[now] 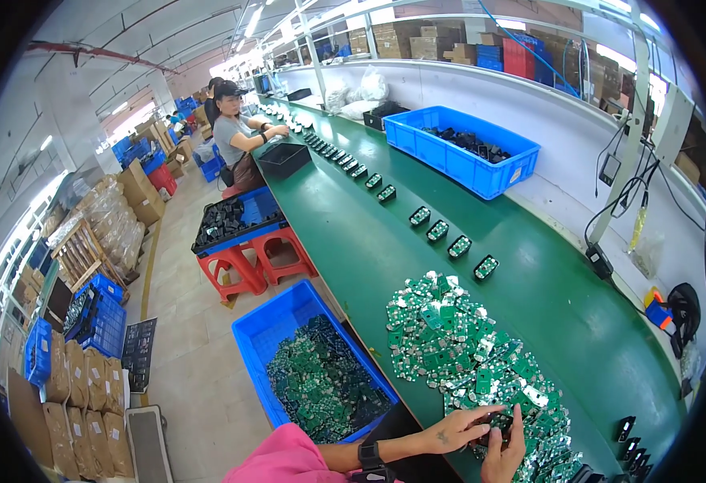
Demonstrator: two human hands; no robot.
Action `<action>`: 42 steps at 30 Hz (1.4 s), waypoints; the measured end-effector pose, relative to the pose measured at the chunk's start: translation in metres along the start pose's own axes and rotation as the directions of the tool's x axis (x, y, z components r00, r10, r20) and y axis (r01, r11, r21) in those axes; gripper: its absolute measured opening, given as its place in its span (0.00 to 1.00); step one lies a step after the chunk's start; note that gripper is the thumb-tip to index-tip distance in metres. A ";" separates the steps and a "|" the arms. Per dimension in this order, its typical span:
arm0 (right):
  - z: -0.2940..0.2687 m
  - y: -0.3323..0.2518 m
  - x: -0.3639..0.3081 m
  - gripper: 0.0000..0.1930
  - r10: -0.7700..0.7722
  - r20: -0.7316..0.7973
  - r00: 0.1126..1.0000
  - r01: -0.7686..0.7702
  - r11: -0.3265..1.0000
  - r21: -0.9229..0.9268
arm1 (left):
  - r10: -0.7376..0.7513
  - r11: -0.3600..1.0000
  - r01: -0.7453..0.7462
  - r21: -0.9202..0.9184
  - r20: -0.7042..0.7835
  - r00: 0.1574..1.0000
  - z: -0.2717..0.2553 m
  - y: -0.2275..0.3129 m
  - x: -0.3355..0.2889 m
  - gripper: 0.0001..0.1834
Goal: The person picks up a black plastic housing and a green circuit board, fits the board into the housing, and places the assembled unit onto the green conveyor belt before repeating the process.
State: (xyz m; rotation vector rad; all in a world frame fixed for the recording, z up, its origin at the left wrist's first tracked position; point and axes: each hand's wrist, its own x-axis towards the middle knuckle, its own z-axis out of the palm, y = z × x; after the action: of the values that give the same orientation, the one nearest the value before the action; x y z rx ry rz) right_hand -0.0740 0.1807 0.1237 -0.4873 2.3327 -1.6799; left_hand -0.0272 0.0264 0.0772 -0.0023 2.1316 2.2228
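My left hand (452, 431) reaches in from the lower edge, with a black band on its wrist. Beside it is my right hand (504, 457), thumb and fingers pointing up. Between the fingertips of both hands is a small black plastic case (494, 419), partly hidden by the fingers; what sits inside it I cannot make out. Both hands are over the near edge of a heap of small green circuit boards (449, 338) on the green worktop (562, 330). Beyond the heap, a row of black cases with boards in them (460, 246) runs away along the worktop.
A blue bin of circuit boards (244, 334) stands left of the bench. Several black cases (628, 428) lie at the lower right. Farther off are a blue crate (481, 179) of black parts, a black bin (284, 165) and a seated co-worker (236, 133). Cables (634, 189) hang at right.
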 end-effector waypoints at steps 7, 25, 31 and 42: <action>-0.008 -0.020 0.008 0.23 -0.025 0.060 0.998 0.036 0.980 -0.194 | 0.093 0.989 -0.058 0.137 -0.266 0.959 0.013 0.010 0.009 0.23; 0.007 0.020 0.223 0.17 -0.037 0.109 0.993 0.036 0.999 0.017 | 0.433 0.374 0.256 0.891 -0.412 0.802 -0.041 -0.025 -0.031 0.46; 0.029 0.061 0.331 0.17 0.060 0.109 0.992 -0.073 0.990 0.120 | 0.388 0.382 0.293 0.877 -0.439 0.810 -0.033 -0.059 -0.027 0.52; 0.087 0.088 0.390 0.16 -0.268 0.143 0.953 0.283 0.954 -0.096 | 0.412 0.363 0.290 0.885 -0.432 0.803 -0.039 -0.058 -0.027 0.45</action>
State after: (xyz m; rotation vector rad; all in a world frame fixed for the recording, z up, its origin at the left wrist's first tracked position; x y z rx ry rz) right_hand -0.4118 -0.0232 0.0168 -0.9552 2.3636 -1.5733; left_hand 0.0003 -0.0114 0.0190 -0.6629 3.4728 0.6003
